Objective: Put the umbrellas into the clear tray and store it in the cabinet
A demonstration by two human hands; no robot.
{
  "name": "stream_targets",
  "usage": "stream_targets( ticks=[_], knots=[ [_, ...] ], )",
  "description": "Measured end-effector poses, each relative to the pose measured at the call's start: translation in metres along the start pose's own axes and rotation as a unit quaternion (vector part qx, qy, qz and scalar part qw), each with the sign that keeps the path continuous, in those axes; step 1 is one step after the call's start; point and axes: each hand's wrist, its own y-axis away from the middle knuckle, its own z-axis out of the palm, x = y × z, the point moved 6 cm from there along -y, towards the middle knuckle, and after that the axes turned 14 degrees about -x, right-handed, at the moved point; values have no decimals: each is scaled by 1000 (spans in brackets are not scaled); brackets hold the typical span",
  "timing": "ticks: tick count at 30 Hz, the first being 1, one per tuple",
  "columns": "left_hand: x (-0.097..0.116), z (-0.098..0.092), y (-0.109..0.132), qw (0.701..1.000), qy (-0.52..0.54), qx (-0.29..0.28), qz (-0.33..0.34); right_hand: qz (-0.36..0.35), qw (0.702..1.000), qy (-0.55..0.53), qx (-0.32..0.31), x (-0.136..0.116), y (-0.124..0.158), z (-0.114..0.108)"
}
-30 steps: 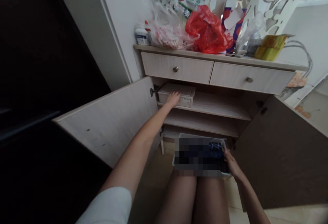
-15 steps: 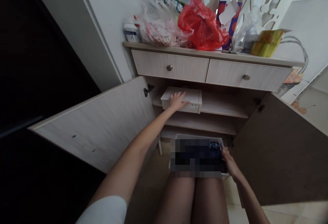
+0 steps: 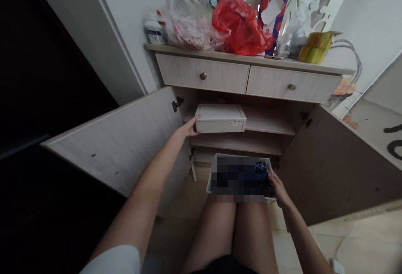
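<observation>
Just past the left hand: the left hand (image 3: 190,126) reaches forward, its fingers against the left end of a white rectangular plastic storage box (image 3: 220,119); whether they grip it, I cannot tell.
Under the left hand's reach: the box sits on the upper shelf of a pale wood-grain cabinet (image 3: 201,73), with a lower shelf beneath it.
Below the left hand, at the right hand: the right hand (image 3: 278,190) curls around the right edge of a white plastic tray (image 3: 241,156) and has hold of it; the tray's contents are pixelated, with dark blue cloth showing at one corner.
Under the right hand: the tray rests over the person's bare thighs (image 3: 216,236); a beige tile floor (image 3: 361,240) lies to the right.
Either side of the hands: a pale cabinet door (image 3: 109,140) stands open left of the left arm; a dark-backed cabinet door (image 3: 326,169) stands open right of the right hand.
Above both hands: a red plastic bag (image 3: 240,25), a clear plastic bag (image 3: 191,27) and a white bottle (image 3: 154,31) sit on the cabinet top.
</observation>
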Motion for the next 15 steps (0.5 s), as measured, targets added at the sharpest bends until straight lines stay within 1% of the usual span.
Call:
stream_targets(
  ticks=[2,4,7,9,10,12,15],
  knots=[
    [-9,-12,17,999,35,3,2,6,998,-47,30,0,9,-14],
    [-22,-29,39,997,70,16,8,14,995,-76,64,-5,20,-36],
    [-46,-52,77,993,107,32,28,13,991,-81,106,-20,33,-73],
    [-64,-61,101,991,121,44,39,-6,988,-78,131,-34,37,-92],
    [-73,-62,112,990,125,47,43,-17,986,-79,144,-42,37,-98],
    [-87,-58,128,989,132,45,47,-31,981,-88,170,-54,33,-105],
    [-100,-42,142,989,137,30,56,-37,976,-92,193,-66,23,-102]
  ],
)
